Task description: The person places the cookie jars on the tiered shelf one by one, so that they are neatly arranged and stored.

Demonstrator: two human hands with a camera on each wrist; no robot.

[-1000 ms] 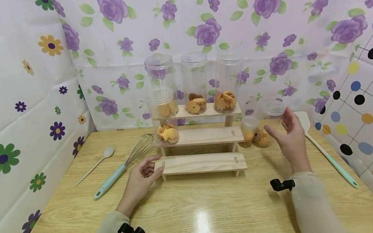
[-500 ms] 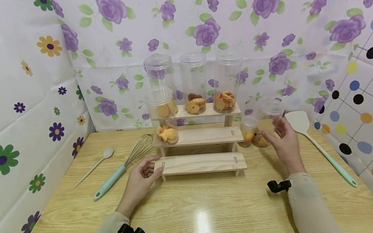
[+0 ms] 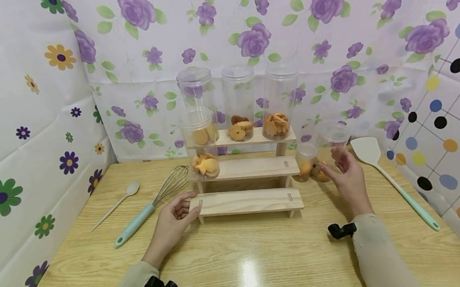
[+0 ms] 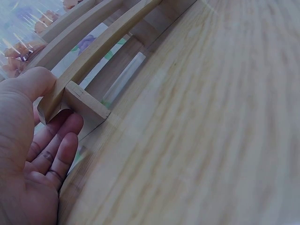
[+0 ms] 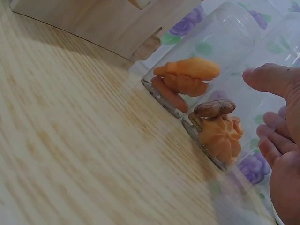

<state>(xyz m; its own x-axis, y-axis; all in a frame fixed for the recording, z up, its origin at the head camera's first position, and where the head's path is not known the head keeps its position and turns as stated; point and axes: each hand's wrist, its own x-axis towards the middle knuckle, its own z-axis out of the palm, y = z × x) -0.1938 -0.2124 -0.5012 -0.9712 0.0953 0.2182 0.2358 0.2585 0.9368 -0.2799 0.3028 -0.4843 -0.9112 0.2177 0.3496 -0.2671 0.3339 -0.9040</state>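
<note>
A three-step wooden display rack stands mid-table in the head view. My left hand grips the left end of its lowest step, thumb on top and fingers by the underside; the left wrist view shows the board's end between them. At the rack's right stand a shorter clear jar and a taller clear jar, both with cookies at the bottom. My right hand is at the taller jar's right side, thumb and fingers spread apart; whether it touches the jar is unclear.
Clear cookie jars stand on the top step, and another jar is at the left of the middle step. A whisk and a spoon lie left of the rack. A spatula lies at the right.
My right hand has moved left and slightly down, closer to the taller jar. My left hand stays on the rack's lowest step.
</note>
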